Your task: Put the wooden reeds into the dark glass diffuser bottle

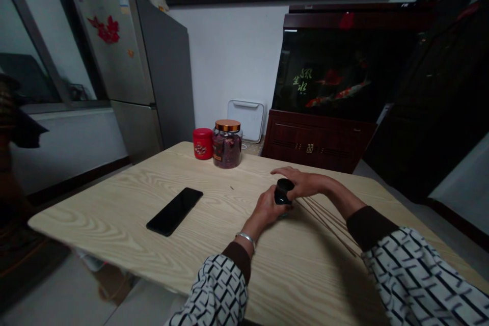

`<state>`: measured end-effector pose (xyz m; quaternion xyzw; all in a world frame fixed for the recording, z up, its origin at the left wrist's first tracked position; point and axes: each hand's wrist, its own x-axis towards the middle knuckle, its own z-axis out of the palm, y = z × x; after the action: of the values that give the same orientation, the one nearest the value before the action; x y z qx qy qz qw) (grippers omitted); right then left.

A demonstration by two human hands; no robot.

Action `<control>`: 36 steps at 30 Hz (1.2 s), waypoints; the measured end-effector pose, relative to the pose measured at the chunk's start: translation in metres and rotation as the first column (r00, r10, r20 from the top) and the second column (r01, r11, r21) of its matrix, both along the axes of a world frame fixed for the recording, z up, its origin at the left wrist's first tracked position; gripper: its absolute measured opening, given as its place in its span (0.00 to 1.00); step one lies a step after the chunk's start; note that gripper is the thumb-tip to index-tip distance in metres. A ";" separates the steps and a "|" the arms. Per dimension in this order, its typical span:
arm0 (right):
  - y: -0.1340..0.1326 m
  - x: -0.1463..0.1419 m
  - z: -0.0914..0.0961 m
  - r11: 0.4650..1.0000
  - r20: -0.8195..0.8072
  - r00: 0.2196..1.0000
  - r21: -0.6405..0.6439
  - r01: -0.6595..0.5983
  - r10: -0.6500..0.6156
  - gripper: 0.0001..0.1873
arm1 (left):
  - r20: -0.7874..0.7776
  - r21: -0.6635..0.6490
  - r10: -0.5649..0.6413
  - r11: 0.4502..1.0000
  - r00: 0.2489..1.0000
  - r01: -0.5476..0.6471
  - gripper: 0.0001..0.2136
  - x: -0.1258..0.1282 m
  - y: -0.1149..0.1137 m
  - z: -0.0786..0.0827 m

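A smartphone [174, 211] lies on the wood-grain table [95, 214]; a red tin [202, 143] stands beside a glass jar [227, 146].

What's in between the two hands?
In the head view, a small black cylinder sits between the left hand and the right hand, touching both.

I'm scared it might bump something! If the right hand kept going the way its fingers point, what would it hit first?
The right hand, over the small black jar, points toward the glass jar of dried petals, so probably that, though depth is hard to judge here.
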<state>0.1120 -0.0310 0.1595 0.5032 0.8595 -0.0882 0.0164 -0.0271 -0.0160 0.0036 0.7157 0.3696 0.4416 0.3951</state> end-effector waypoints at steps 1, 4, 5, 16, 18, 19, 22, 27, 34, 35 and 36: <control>0.000 0.001 0.001 1.000 -0.044 0.999 -0.007 -0.031 0.030 0.49 | 0.002 0.005 -0.005 1.000 1.000 0.005 0.30 0.000 0.000 0.000; 0.000 0.000 -0.001 0.993 -0.025 0.993 0.011 0.119 -0.118 0.50 | 0.031 0.010 -0.025 1.000 0.999 0.025 0.27 0.000 -0.001 0.000; 0.000 -0.002 -0.002 0.981 0.022 0.980 0.022 0.195 -0.196 0.46 | 0.042 0.011 -0.027 1.000 0.999 0.027 0.26 0.001 -0.001 0.000; -0.006 -0.010 -0.002 0.965 0.124 0.957 0.020 0.261 -0.261 0.41 | 0.051 0.001 -0.029 1.000 0.998 0.029 0.27 0.001 -0.001 0.000; -0.005 -0.012 0.001 0.963 0.167 0.948 0.050 0.267 -0.271 0.29 | 0.041 0.003 -0.014 1.000 0.999 0.014 0.27 0.001 -0.001 0.001; -0.004 -0.011 0.003 0.969 0.154 0.957 0.056 0.240 -0.245 0.24 | 0.030 0.001 -0.006 1.000 1.000 0.006 0.28 0.001 -0.002 0.001; 0.000 -0.002 0.012 0.991 -0.054 0.990 0.045 0.130 -0.127 0.20 | -0.010 -0.002 0.008 1.000 1.000 -0.008 0.30 0.000 -0.004 0.005; -0.016 0.032 0.003 0.973 -0.629 0.760 0.021 0.228 -0.164 0.26 | -0.026 0.009 0.032 0.999 0.999 -0.031 0.29 -0.002 -0.008 0.010; -0.091 0.051 -0.108 0.901 -0.847 0.411 -0.165 0.402 -0.338 0.23 | 0.006 -0.003 0.019 1.000 1.000 -0.019 0.30 -0.001 -0.007 0.007; -0.100 0.049 -0.123 0.897 -0.851 0.400 -0.165 0.410 -0.340 0.22 | 0.011 -0.002 0.024 1.000 1.000 -0.024 0.31 -0.001 -0.006 0.006; -0.108 0.046 -0.136 0.901 -0.856 0.401 -0.153 0.406 -0.326 0.21 | 0.017 -0.003 0.029 1.000 0.999 -0.028 0.31 -0.001 -0.006 0.006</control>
<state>0.1578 -0.1385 0.0238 0.5653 0.6200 -0.2955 -0.4569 -0.0280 -0.0221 0.0095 0.7060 0.3770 0.4528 0.3929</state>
